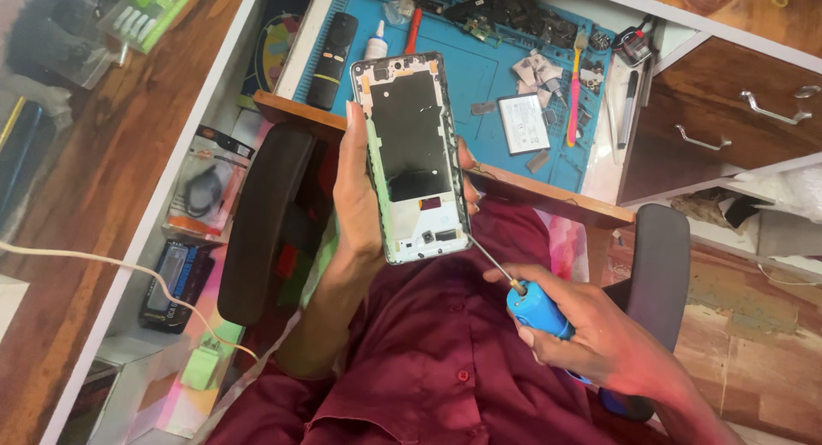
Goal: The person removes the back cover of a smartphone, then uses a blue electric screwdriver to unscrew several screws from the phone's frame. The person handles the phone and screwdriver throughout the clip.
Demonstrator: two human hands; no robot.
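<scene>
My left hand (358, 197) holds an opened phone frame (414, 154) upright in front of me, its back cover off and a black inner plate showing. My right hand (599, 334) grips a blue-handled screwdriver (535, 308); its thin metal shaft reaches up to the lower right corner of the phone frame. Both hands are above my lap, over a dark red shirt.
A blue work mat (479, 68) on the desk carries a phone battery (523, 122), a pink toothbrush (574, 94), a black remote (332, 58), a small glue bottle (376, 43) and several loose parts. Wooden drawers (736, 111) stand at right. Black chair armrests (261, 222) flank me.
</scene>
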